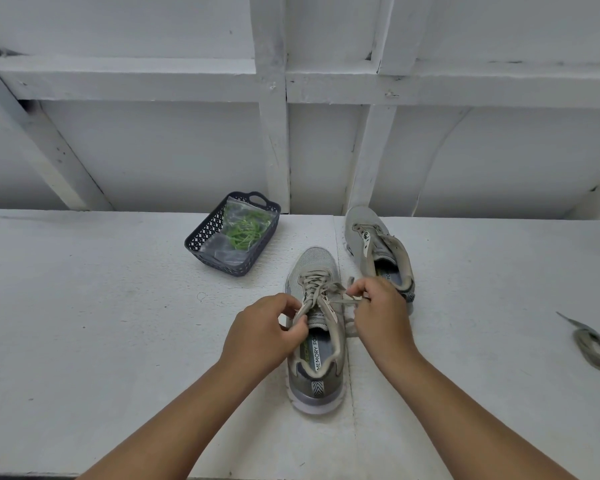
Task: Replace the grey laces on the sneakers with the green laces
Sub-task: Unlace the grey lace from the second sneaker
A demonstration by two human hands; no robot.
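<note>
Centre frame: near sneaker [315,341], grey lace [321,289] still threaded | left hand [264,336] grip pinches eyelet edge | right hand [378,306] grip pinches lace end | green laces [245,232] bagged in basket [201,237], upper centre.

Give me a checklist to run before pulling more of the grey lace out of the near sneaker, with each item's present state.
1. Near grey mesh sneaker stands upright on the white table: ok.
2. Left hand steadies it at the left eyelet edge: ok.
3. Right hand pinches the flat grey lace: ok.
4. Lace free of every eyelet: not ok, the lower rows remain crossed.
5. Far grey sneaker already unlaced, its coiled grey lace set aside at right: ok.
6. Green laces at hand, bagged in the dark plastic basket: ok; bag opened: cannot tell.
</note>
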